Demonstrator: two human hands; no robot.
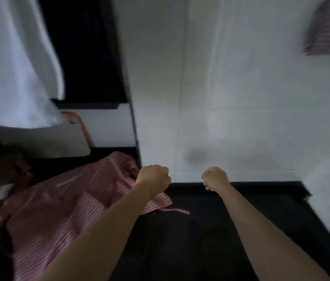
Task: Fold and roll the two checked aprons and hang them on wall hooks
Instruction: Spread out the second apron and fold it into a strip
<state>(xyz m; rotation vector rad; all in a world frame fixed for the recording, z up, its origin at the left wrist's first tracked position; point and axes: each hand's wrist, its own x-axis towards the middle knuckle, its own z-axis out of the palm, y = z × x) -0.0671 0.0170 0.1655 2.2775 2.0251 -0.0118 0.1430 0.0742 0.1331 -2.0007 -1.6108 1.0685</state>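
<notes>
A black countertop runs along a white wall. A pale cutting board with an orange rim leans at left, below hanging white cloth.

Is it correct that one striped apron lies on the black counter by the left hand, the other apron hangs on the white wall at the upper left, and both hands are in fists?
Not quite. In the head view the other apron hangs at the upper right of the white wall. The rest holds: one apron lies on the black counter by the left hand, and the right hand is fisted too.
</notes>
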